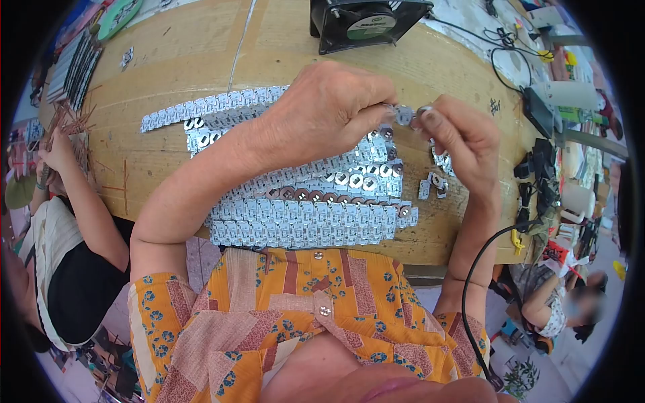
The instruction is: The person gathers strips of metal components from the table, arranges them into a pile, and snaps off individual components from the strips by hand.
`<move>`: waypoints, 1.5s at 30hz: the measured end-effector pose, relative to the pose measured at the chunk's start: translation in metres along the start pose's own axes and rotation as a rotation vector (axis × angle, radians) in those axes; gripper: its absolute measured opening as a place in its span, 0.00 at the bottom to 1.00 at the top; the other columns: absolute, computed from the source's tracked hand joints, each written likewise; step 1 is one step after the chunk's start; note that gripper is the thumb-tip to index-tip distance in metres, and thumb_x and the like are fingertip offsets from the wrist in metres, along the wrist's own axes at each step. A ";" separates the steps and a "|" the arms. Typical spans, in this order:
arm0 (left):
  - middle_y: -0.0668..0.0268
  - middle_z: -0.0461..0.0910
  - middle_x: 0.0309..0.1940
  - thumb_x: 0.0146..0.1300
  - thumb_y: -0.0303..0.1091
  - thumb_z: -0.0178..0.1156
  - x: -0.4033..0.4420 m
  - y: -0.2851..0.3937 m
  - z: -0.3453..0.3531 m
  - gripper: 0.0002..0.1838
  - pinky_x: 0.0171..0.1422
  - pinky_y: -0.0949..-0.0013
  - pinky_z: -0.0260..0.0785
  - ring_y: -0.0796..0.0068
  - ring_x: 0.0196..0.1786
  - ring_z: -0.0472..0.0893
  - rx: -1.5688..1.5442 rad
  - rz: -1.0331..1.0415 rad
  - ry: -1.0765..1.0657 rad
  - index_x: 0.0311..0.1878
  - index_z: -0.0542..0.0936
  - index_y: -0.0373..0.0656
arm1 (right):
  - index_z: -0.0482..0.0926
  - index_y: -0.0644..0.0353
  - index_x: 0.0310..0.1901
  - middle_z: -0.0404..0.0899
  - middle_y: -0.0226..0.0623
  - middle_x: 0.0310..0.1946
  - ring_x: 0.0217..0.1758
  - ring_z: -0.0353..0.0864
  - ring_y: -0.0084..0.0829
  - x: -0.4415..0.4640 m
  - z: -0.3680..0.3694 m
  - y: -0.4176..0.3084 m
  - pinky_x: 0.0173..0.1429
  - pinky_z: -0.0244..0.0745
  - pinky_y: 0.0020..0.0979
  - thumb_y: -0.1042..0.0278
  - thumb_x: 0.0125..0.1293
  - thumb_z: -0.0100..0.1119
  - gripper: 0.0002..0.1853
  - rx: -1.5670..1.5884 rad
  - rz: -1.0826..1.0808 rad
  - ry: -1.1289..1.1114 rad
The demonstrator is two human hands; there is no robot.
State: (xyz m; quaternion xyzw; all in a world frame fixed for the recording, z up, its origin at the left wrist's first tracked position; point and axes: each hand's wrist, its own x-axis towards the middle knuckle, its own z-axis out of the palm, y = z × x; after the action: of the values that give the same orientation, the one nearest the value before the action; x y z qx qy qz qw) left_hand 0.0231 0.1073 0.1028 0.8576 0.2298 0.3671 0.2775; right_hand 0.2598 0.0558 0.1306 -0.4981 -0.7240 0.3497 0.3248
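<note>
One small silvery piece (404, 115) spans my left hand (329, 107) and right hand (467, 138), both pinching it, above silvery linked strips (302, 223) on the counter (168, 64).

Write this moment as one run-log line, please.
left hand: pinching at small silvery metal piece | right hand: pinching at its other side | segmented silvery strips: on light wooden table | black square fan: beyond hands

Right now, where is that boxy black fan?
In the head view, the black fan stands at the top, just right of centre, on the wooden table, beyond the person's left hand and right hand.
</note>
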 end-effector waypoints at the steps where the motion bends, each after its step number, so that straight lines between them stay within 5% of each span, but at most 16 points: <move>1: 0.58 0.82 0.28 0.63 0.24 0.67 0.000 0.001 -0.002 0.05 0.34 0.66 0.74 0.65 0.29 0.83 -0.027 -0.007 -0.025 0.42 0.83 0.36 | 0.83 0.67 0.34 0.77 0.30 0.23 0.24 0.71 0.20 0.000 0.005 0.001 0.29 0.65 0.27 0.71 0.73 0.61 0.10 -0.003 -0.045 0.000; 3: 0.59 0.82 0.27 0.63 0.24 0.67 0.000 0.002 -0.005 0.05 0.33 0.69 0.74 0.69 0.28 0.83 -0.081 -0.019 -0.074 0.42 0.83 0.36 | 0.83 0.67 0.34 0.77 0.31 0.23 0.23 0.72 0.21 0.000 0.013 0.004 0.29 0.66 0.28 0.71 0.72 0.62 0.09 -0.012 -0.137 0.002; 6: 0.61 0.81 0.26 0.63 0.24 0.68 0.000 0.004 -0.007 0.06 0.33 0.70 0.73 0.72 0.29 0.82 -0.196 -0.114 -0.060 0.42 0.83 0.35 | 0.82 0.67 0.34 0.77 0.33 0.23 0.24 0.74 0.25 -0.002 0.005 -0.006 0.30 0.67 0.30 0.73 0.71 0.63 0.08 0.044 0.028 0.013; 12: 0.63 0.82 0.26 0.65 0.25 0.67 0.001 0.001 -0.009 0.06 0.33 0.71 0.73 0.78 0.29 0.82 -0.137 0.028 -0.067 0.42 0.83 0.35 | 0.80 0.67 0.33 0.75 0.36 0.22 0.23 0.73 0.30 0.000 0.012 0.001 0.30 0.67 0.32 0.74 0.70 0.63 0.07 -0.061 -0.191 -0.046; 18: 0.67 0.84 0.27 0.66 0.27 0.68 0.000 0.006 -0.013 0.05 0.29 0.77 0.71 0.83 0.28 0.82 -0.267 -0.140 -0.105 0.40 0.84 0.36 | 0.78 0.65 0.30 0.73 0.33 0.19 0.19 0.70 0.26 0.001 0.020 -0.003 0.25 0.64 0.29 0.69 0.69 0.65 0.12 -0.273 -0.406 0.093; 21: 0.70 0.85 0.28 0.68 0.28 0.67 0.005 0.022 -0.029 0.04 0.27 0.81 0.70 0.86 0.27 0.81 -0.639 -0.405 -0.187 0.39 0.85 0.37 | 0.78 0.62 0.29 0.76 0.29 0.19 0.17 0.69 0.19 -0.003 0.023 -0.002 0.21 0.60 0.22 0.64 0.73 0.62 0.14 0.784 0.295 -0.112; 24: 0.69 0.85 0.29 0.67 0.27 0.66 0.005 0.016 -0.026 0.03 0.28 0.79 0.70 0.86 0.29 0.82 -0.522 -0.349 -0.089 0.39 0.85 0.37 | 0.81 0.62 0.32 0.79 0.27 0.21 0.16 0.69 0.14 0.005 0.034 0.016 0.19 0.58 0.17 0.61 0.75 0.59 0.15 1.199 0.280 -0.124; 28: 0.65 0.84 0.28 0.62 0.22 0.65 0.004 0.004 -0.012 0.03 0.28 0.72 0.72 0.79 0.29 0.83 -0.066 0.040 0.131 0.38 0.84 0.36 | 0.82 0.63 0.34 0.79 0.27 0.21 0.17 0.69 0.13 0.003 0.037 0.006 0.20 0.59 0.17 0.62 0.75 0.60 0.14 0.820 0.236 0.121; 36: 0.60 0.80 0.25 0.53 0.17 0.66 -0.004 0.006 0.001 0.08 0.29 0.65 0.72 0.62 0.27 0.82 0.129 0.159 0.226 0.37 0.81 0.37 | 0.83 0.62 0.33 0.79 0.26 0.21 0.19 0.71 0.11 -0.001 0.042 -0.010 0.22 0.61 0.16 0.66 0.74 0.63 0.11 0.339 0.132 0.179; 45: 0.60 0.81 0.26 0.55 0.19 0.67 -0.002 0.004 0.003 0.08 0.30 0.65 0.73 0.62 0.27 0.83 0.108 0.148 0.207 0.38 0.81 0.37 | 0.83 0.61 0.34 0.78 0.25 0.20 0.18 0.69 0.10 0.002 0.042 0.005 0.21 0.60 0.16 0.63 0.75 0.62 0.13 0.680 0.271 0.166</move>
State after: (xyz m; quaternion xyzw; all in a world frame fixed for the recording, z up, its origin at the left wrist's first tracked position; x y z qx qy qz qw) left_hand 0.0250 0.1026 0.1030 0.8435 0.2127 0.4601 0.1780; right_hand 0.2275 0.0510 0.1043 -0.4794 -0.4653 0.5686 0.4800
